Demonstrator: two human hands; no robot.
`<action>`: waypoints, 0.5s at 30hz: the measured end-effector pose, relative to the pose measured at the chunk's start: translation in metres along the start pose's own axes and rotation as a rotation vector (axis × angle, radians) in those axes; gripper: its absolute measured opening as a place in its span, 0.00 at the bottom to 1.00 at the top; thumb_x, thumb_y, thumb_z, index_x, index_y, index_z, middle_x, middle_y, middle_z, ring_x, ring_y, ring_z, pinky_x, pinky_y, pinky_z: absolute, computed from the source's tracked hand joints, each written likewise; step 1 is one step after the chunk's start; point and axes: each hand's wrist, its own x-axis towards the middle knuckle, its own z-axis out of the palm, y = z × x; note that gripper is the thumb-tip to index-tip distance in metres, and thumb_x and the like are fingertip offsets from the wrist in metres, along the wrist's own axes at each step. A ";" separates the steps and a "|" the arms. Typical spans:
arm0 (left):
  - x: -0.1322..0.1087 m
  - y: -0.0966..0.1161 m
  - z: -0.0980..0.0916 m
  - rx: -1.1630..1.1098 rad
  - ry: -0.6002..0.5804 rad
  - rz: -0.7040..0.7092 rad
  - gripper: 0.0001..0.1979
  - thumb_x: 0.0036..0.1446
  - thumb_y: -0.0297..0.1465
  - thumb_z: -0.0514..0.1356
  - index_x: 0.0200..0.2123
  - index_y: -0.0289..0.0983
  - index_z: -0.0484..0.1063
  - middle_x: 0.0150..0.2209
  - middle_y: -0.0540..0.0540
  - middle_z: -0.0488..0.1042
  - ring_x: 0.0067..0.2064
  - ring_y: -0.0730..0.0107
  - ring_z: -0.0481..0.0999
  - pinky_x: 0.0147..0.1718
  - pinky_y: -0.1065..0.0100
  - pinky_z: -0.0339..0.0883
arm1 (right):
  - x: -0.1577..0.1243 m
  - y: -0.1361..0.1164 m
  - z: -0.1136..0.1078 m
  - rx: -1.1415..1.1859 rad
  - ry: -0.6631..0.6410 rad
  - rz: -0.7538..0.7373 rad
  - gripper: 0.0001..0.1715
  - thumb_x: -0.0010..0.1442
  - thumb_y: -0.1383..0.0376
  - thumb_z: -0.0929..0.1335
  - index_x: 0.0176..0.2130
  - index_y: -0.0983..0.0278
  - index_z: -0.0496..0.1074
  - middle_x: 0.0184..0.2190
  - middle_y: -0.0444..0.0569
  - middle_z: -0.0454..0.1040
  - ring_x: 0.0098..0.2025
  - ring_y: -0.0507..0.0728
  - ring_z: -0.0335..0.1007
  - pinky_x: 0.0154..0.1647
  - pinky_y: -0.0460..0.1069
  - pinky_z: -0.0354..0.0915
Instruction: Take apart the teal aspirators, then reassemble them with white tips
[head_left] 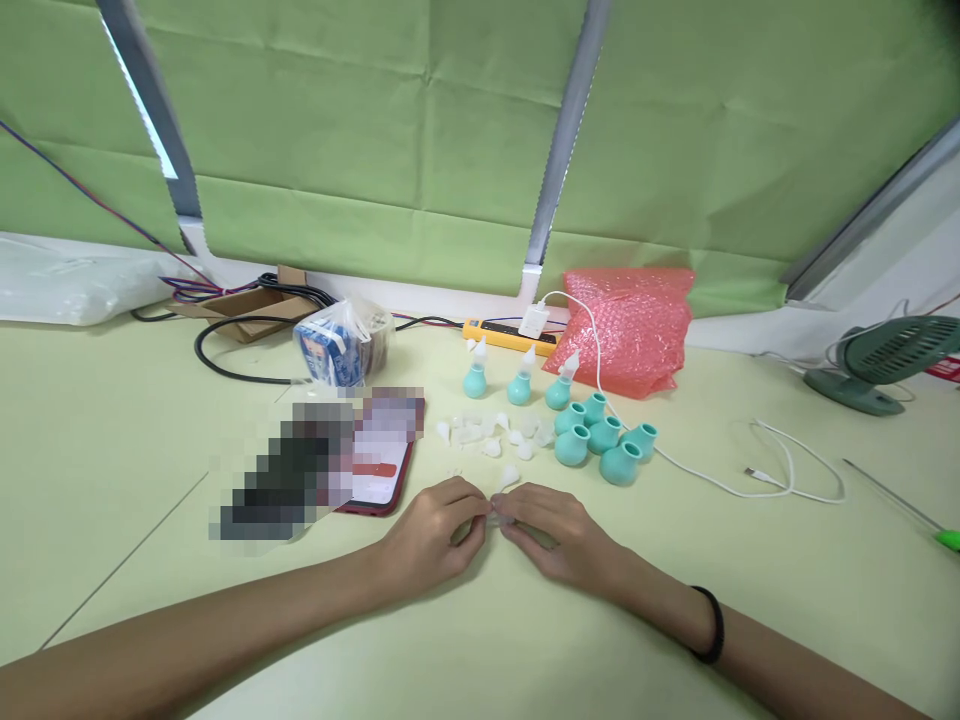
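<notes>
My left hand (435,535) and my right hand (559,530) meet above the table, each pinched shut. Between their fingertips is a small clear plastic piece (493,518), mostly hidden by the fingers. Just beyond lies a white nozzle tip (508,475). Farther back are scattered translucent pieces (472,430) and small white tips (491,447). To their right stand several open teal rubber bulbs (572,446). Behind them, three teal bulbs fitted with clear parts and white tips stand upright: a left one (475,380), a middle one (519,385) and a right one (559,390).
Left of the hands lie a phone (379,490) and a blurred-out dark item (281,480). A bagged blue pack (330,350), yellow power strip (480,330) and pink bubble-wrap bag (630,330) sit behind. White cable (720,488), screwdriver (900,500) and green fan (892,350) are at right.
</notes>
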 end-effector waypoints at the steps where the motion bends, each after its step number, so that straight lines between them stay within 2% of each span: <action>1: 0.000 0.000 0.000 0.006 0.000 0.007 0.09 0.49 0.20 0.51 0.30 0.29 0.70 0.27 0.40 0.72 0.30 0.68 0.70 0.28 0.69 0.66 | 0.000 0.001 0.000 -0.009 -0.004 -0.004 0.15 0.54 0.74 0.62 0.42 0.64 0.65 0.35 0.50 0.72 0.38 0.54 0.67 0.38 0.48 0.65; 8: -0.003 -0.002 0.002 0.042 -0.018 -0.106 0.07 0.48 0.24 0.52 0.33 0.31 0.67 0.25 0.45 0.71 0.25 0.72 0.69 0.23 0.72 0.65 | -0.003 0.003 0.002 -0.012 0.027 0.061 0.15 0.53 0.71 0.63 0.43 0.63 0.63 0.34 0.49 0.72 0.35 0.53 0.68 0.35 0.47 0.65; 15: -0.001 -0.001 0.001 0.031 -0.036 -0.040 0.06 0.49 0.23 0.52 0.31 0.32 0.68 0.24 0.45 0.71 0.26 0.72 0.69 0.24 0.73 0.63 | 0.000 -0.001 0.000 0.012 0.014 0.024 0.14 0.54 0.73 0.63 0.41 0.63 0.64 0.34 0.48 0.72 0.36 0.53 0.67 0.36 0.48 0.65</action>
